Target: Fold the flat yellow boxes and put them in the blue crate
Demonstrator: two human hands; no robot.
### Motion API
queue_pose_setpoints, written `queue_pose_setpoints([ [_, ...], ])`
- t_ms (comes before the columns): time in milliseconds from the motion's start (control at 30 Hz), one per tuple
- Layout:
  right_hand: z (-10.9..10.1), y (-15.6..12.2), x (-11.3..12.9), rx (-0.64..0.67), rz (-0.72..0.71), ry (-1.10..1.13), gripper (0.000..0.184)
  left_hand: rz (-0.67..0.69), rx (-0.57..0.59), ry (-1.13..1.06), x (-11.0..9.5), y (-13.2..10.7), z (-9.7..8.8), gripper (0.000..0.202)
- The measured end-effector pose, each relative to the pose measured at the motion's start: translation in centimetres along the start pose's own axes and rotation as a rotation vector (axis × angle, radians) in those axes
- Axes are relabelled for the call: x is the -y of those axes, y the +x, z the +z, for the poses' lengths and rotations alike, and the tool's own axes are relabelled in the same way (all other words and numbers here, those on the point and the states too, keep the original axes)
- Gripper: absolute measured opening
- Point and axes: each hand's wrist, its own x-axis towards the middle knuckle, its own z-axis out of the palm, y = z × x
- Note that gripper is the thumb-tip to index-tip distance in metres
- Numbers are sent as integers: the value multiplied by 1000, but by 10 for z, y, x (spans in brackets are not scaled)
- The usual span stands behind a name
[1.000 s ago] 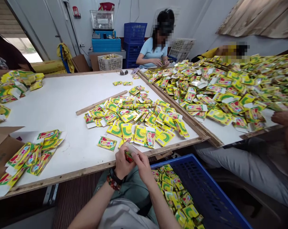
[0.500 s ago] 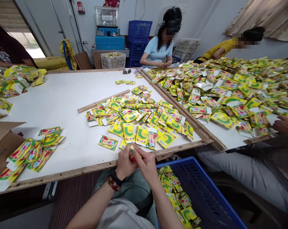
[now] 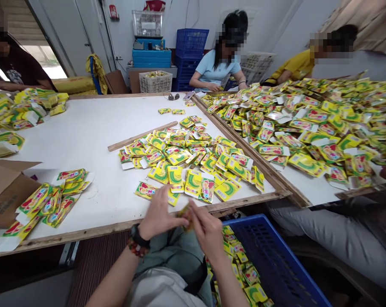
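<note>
My left hand [image 3: 157, 215] and my right hand [image 3: 206, 230] meet just below the table's front edge, both pinching one small yellow and red packet [image 3: 185, 212], which is blurred by motion. The left wrist wears a dark watch and a bead bracelet. Right in front of the hands a spread of flat yellow-green packets [image 3: 193, 160] lies on the white table [image 3: 84, 136]. A blue crate [image 3: 269, 264] holding several finished packets stands at my right knee.
A thin wooden strip [image 3: 142, 136] lies on the table. More packets [image 3: 49, 202] and a cardboard box [image 3: 4, 192] sit at the left. The adjoining table [image 3: 308, 123] is heaped with packets. Other people sit at the far end, the left and the right.
Both hands with the packet have dropped lower and toward me, away from the table edge. The camera view has shifted slightly left.
</note>
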Motion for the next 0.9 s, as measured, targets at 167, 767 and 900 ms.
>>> queue_pose_setpoints([
  [167,-63,-28,-38,-46,365,-373,33,-497,-101,482,63,2,-51,35],
  [767,49,-1,8,304,422,1027,48,-143,-142,-221,-7,-28,30,74],
  [900,45,-2,7,228,628,1150,38,-161,-237,-64,-8,-36,52,66],
])
